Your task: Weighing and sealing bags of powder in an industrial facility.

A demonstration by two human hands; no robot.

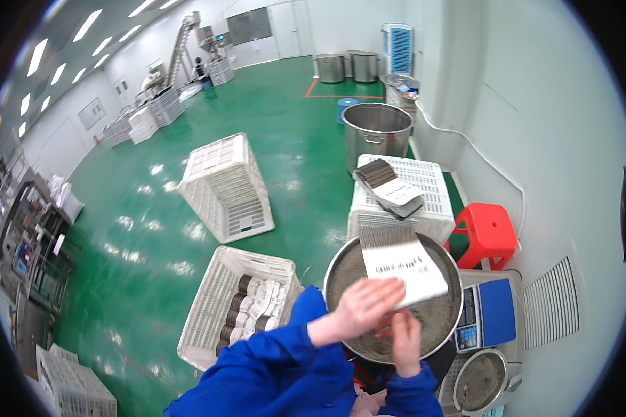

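Note:
My left hand (pixel 368 305) lies flat against the lower end of a fanned stack of printed paper pouches (pixel 404 266), white with a dark striped end. My right hand (pixel 407 339) is just below, with bent fingers near the stack's bottom edge; whether it grips the stack is hidden. Both hands are above a large round metal pot (pixel 456 323) of grey-brown powder (pixel 344 276). Beyond the pot, another pile of similar pouches (pixel 391 187) rests on an upturned white plastic crate (pixel 428 180). A blue and white digital scale (pixel 495 313) stands right of the pot.
An open white crate (pixel 198 323) at left holds rows of pouches (pixel 250 307). Another crate (pixel 229 193) stands beyond it. A red plastic stool (pixel 485 234) and a smaller metal bowl of powder (pixel 480 378) are at right, by the wall. A tall steel pot (pixel 378 135) stands farther ahead.

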